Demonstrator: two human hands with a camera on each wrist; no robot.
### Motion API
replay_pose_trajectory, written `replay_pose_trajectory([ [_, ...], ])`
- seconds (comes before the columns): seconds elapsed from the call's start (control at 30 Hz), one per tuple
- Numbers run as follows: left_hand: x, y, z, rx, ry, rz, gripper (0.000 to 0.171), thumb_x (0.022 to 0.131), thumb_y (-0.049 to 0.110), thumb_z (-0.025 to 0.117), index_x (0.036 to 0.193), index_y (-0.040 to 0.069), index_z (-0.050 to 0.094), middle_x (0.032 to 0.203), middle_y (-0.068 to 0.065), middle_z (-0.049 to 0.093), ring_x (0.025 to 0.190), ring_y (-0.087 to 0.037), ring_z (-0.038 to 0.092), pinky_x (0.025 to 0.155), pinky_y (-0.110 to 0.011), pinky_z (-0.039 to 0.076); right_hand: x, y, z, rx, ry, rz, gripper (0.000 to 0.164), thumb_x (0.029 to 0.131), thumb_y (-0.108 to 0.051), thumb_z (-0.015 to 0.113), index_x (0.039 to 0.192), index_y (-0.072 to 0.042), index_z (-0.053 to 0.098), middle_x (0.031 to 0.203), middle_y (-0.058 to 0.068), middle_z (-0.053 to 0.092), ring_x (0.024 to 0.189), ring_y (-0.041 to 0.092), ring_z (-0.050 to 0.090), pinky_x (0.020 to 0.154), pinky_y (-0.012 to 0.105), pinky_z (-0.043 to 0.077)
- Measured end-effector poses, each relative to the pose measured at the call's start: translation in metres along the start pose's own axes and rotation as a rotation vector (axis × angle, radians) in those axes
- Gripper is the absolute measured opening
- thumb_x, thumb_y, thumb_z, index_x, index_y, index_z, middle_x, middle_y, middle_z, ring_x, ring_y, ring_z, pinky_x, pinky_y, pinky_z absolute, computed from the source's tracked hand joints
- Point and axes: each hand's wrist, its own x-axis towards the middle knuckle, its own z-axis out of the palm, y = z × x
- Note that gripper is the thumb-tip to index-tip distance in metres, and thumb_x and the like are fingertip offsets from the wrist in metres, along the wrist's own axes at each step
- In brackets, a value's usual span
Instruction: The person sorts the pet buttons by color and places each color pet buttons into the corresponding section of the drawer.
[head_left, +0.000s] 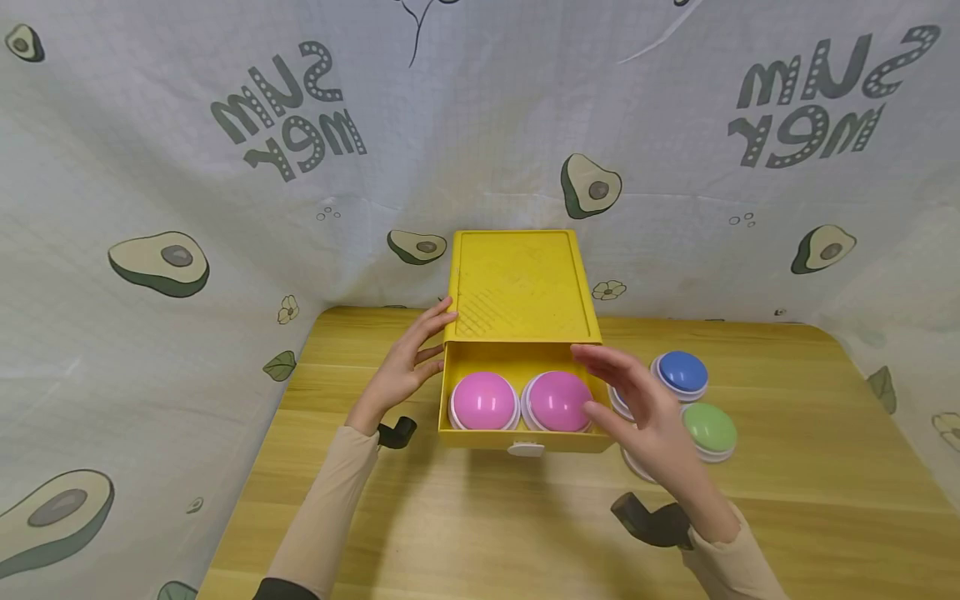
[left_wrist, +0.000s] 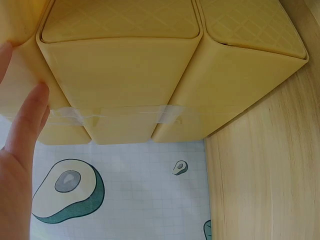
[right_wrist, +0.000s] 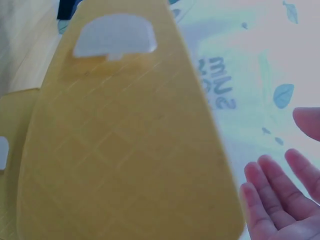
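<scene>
A yellow drawer cabinet (head_left: 525, 283) stands at the back of the table, its top drawer (head_left: 487, 440) pulled out. Inside the drawer sit a left pink dome button (head_left: 484, 402) and a right pink dome button (head_left: 557, 402), side by side with white rims. My left hand (head_left: 405, 367) is at the cabinet's left side, fingers extended and fingertips at its wall; the left wrist view shows a fingertip against the yellow side (left_wrist: 120, 75). My right hand (head_left: 648, 417) hovers by the drawer's right edge, thumb near the right pink button, fingers loosely bent and holding nothing. Whether the thumb touches it, I cannot tell.
Right of the cabinet, a blue dome button (head_left: 682, 372) and a green dome button (head_left: 709, 428) lie on the wooden table (head_left: 810, 417); others are partly hidden behind my right hand. A white avocado-print sheet (head_left: 480, 150) hangs behind. White handles (right_wrist: 117, 35) mark the drawer fronts.
</scene>
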Motion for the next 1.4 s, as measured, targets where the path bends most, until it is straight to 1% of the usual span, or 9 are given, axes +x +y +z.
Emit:
replay_pose_trajectory([
  [0.17,0.0,0.002,0.0,-0.001,-0.003,-0.001,0.065,0.082,-0.026,0.053,0.142,-0.005,0.038,0.157,-0.013,0.019,0.138,-0.031,0.029,0.1,-0.05,0.042,-0.008,-0.009,0.0,0.114,-0.036,-0.028,0.054,0.078,0.028,0.057,0.129,0.015,0.046,0.129,0.022,0.054,0.122,0.025,0.051,0.104,0.029,0.039],
  [0.33,0.0,0.004,-0.001,-0.001,-0.006,0.003,0.065,0.082,-0.026,0.054,0.142,-0.005,0.038,0.157,-0.013,0.018,0.138,-0.031,0.029,0.1,-0.05,0.042,-0.018,-0.009,0.001,0.154,-0.169,-0.089,0.055,0.078,0.028,0.055,0.131,0.016,0.043,0.13,0.021,0.054,0.12,0.024,0.052,0.1,0.028,0.043],
  [0.47,0.0,0.004,-0.001,0.002,-0.011,0.007,0.064,0.083,-0.025,0.054,0.142,-0.005,0.037,0.157,-0.013,0.018,0.138,-0.03,0.028,0.1,-0.05,0.042,-0.026,-0.006,0.003,0.154,-0.275,-0.1,0.058,0.078,0.027,0.054,0.133,0.015,0.042,0.132,0.02,0.053,0.119,0.024,0.054,0.097,0.028,0.046],
  [0.57,-0.001,0.004,-0.001,0.004,-0.015,0.014,0.063,0.084,-0.024,0.055,0.142,-0.005,0.037,0.157,-0.013,0.018,0.139,-0.029,0.026,0.1,-0.05,0.042,-0.031,-0.005,0.005,0.154,-0.336,-0.074,0.058,0.08,0.026,0.053,0.136,0.013,0.041,0.132,0.021,0.053,0.119,0.025,0.054,0.098,0.029,0.045],
  [0.77,-0.001,0.003,-0.002,0.002,-0.021,0.026,0.062,0.085,-0.022,0.055,0.142,-0.005,0.037,0.157,-0.014,0.017,0.139,-0.03,0.026,0.099,-0.052,0.042,-0.039,-0.001,0.009,0.17,-0.42,-0.042,0.059,0.081,0.025,0.051,0.137,0.01,0.04,0.13,0.022,0.053,0.118,0.027,0.053,0.096,0.032,0.047],
  [1.0,-0.001,0.0,-0.002,0.003,-0.019,0.007,0.063,0.085,-0.021,0.056,0.142,-0.003,0.037,0.157,-0.01,0.017,0.14,-0.027,0.025,0.1,-0.051,0.042,-0.051,0.007,0.015,0.164,-0.509,-0.007,0.058,0.085,0.02,0.052,0.141,0.008,0.037,0.133,0.015,0.054,0.12,0.025,0.053,0.096,0.036,0.048],
  [1.17,-0.002,0.0,-0.002,0.004,-0.018,-0.008,0.063,0.085,-0.021,0.055,0.143,-0.003,0.037,0.158,-0.009,0.017,0.14,-0.026,0.025,0.101,-0.049,0.042,-0.056,0.012,0.019,0.154,-0.544,0.098,0.056,0.091,0.014,0.052,0.143,0.001,0.038,0.135,0.012,0.054,0.12,0.027,0.054,0.098,0.035,0.047],
  [1.27,-0.002,0.0,-0.001,0.007,-0.019,-0.013,0.064,0.085,-0.021,0.055,0.143,-0.002,0.037,0.158,-0.008,0.017,0.14,-0.025,0.025,0.101,-0.047,0.042,-0.057,0.019,0.021,0.159,-0.549,0.112,0.055,0.092,0.012,0.051,0.144,0.0,0.039,0.138,0.011,0.051,0.12,0.027,0.053,0.098,0.035,0.046],
  [1.4,-0.001,-0.001,-0.002,0.006,-0.019,-0.01,0.064,0.085,-0.021,0.055,0.143,-0.002,0.037,0.158,-0.008,0.017,0.14,-0.025,0.026,0.101,-0.047,0.042,-0.058,0.027,0.026,0.161,-0.542,0.087,0.056,0.092,0.012,0.052,0.144,0.0,0.037,0.142,0.013,0.047,0.121,0.026,0.053,0.097,0.037,0.047],
])
